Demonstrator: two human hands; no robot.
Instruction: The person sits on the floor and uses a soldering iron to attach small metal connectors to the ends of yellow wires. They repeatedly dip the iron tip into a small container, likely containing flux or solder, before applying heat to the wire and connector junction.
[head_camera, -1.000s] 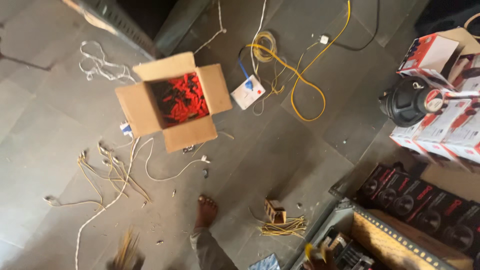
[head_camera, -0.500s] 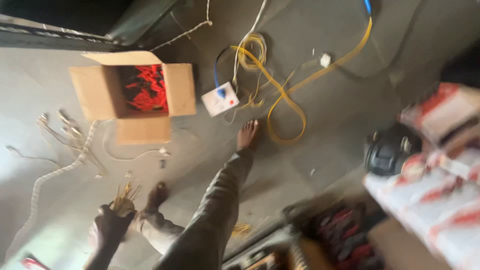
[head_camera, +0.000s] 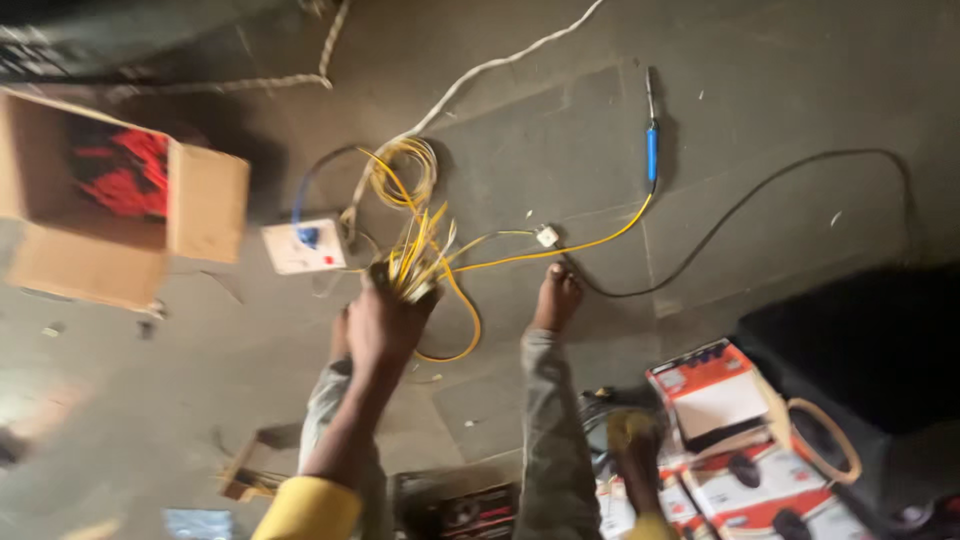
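My left hand (head_camera: 385, 325), on an arm with a yellow sleeve, is shut on a bundle of short yellow wires (head_camera: 415, 255) held up over the floor. My right hand (head_camera: 635, 440) is low and blurred, beside the red and white boxes (head_camera: 715, 395); whether it holds anything is unclear. My legs in grey trousers stretch out below, with one bare foot (head_camera: 555, 295) on the grey floor. A long yellow cable (head_camera: 590, 240) lies under the bundle.
An open cardboard box (head_camera: 205, 205) with red parts inside sits at the left. A white socket box (head_camera: 305, 248) lies near the hand. A blue-handled soldering iron (head_camera: 651, 150), a black cable (head_camera: 790, 175) and a white cable (head_camera: 500, 65) cross the floor.
The view has swung to the right, so the cardboard box now sits at the left edge. My left hand has come up to the centre with the wire bundle.
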